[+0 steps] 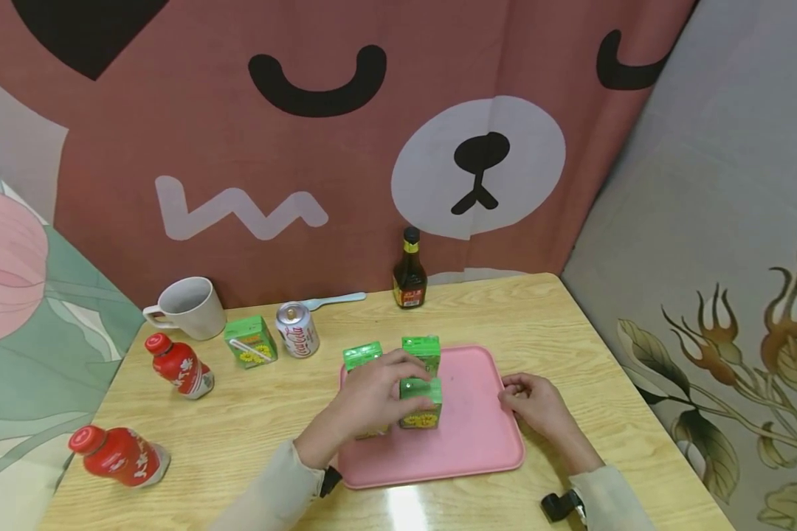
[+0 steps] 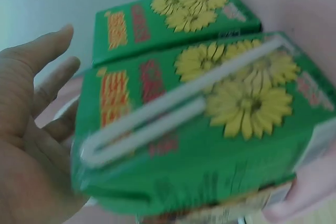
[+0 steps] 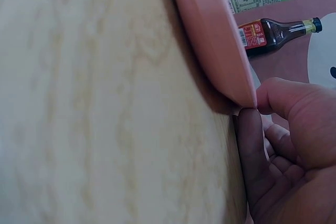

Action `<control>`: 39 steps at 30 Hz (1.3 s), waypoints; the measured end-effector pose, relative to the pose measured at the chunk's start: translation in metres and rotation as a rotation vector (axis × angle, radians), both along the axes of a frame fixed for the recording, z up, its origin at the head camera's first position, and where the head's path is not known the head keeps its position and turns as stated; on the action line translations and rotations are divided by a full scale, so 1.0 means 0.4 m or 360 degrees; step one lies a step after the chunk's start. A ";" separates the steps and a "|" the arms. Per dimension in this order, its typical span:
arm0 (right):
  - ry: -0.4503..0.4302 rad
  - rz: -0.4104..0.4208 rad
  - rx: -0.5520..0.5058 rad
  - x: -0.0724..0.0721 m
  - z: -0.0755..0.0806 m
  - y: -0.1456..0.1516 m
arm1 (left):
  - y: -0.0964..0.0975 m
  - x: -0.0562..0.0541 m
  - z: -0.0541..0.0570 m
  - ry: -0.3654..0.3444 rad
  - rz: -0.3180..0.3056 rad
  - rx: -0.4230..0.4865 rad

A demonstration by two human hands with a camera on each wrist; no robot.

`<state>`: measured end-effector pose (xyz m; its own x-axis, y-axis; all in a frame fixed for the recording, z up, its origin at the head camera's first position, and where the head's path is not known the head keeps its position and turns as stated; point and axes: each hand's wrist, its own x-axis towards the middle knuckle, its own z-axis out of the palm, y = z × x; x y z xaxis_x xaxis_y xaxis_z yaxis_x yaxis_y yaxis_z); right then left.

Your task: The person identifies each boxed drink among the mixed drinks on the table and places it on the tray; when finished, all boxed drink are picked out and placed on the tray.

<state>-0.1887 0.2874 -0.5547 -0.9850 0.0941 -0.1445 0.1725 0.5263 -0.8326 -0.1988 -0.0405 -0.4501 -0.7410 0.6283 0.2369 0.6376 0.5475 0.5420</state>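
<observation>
Green juice boxes with yellow flowers stand on a pink tray: a back-left box, a back-right box, a front-right box and another mostly hidden under my left hand. That hand hovers over them with thumb and fingers spread. In the left wrist view, its fingers lie beside a juice box with a white straw, not curled round it. My right hand pinches the tray's right rim between thumb and forefinger, as the right wrist view shows at the tray edge.
Left of the tray are two red-capped bottles, a white mug, another juice box and a Coca-Cola can. A pale blue utensil and a dark sauce bottle lie and stand near the back curtain.
</observation>
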 end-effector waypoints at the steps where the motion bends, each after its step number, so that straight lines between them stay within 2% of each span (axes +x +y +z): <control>1: -0.0001 0.0003 0.0000 0.001 0.001 0.000 | -0.009 -0.001 0.005 0.0010 0.0020 0.0028; 4: -0.0005 -0.0007 -0.0010 0.003 0.002 0.000 | -0.044 -0.006 0.020 0.0045 0.0098 0.0159; 8: -0.0008 -0.0025 -0.0023 0.002 0.000 0.001 | -0.108 -0.024 0.039 0.0125 0.0199 0.0414; 11: -0.0005 -0.0021 -0.0021 0.000 -0.002 0.002 | -0.165 -0.045 0.048 0.0235 0.0302 0.0570; 15: -0.0006 -0.0020 -0.0021 0.001 -0.005 0.002 | -0.247 -0.077 0.050 0.0328 0.0461 0.0703; 21: -0.0009 -0.0015 -0.0020 0.002 -0.004 0.002 | -0.375 -0.110 0.038 0.0193 0.0731 0.0735; 27: -0.0018 -0.0028 -0.0001 0.000 -0.004 0.002 | -0.471 -0.141 0.007 0.0106 0.0933 0.0757; 31: -0.0015 -0.0022 -0.0004 0.000 -0.005 0.002 | -0.509 -0.156 -0.018 0.0032 0.1030 0.0675; 39: -0.0019 -0.0020 -0.0042 0.000 -0.001 0.000 | -0.539 -0.179 -0.050 -0.0145 0.1106 0.0618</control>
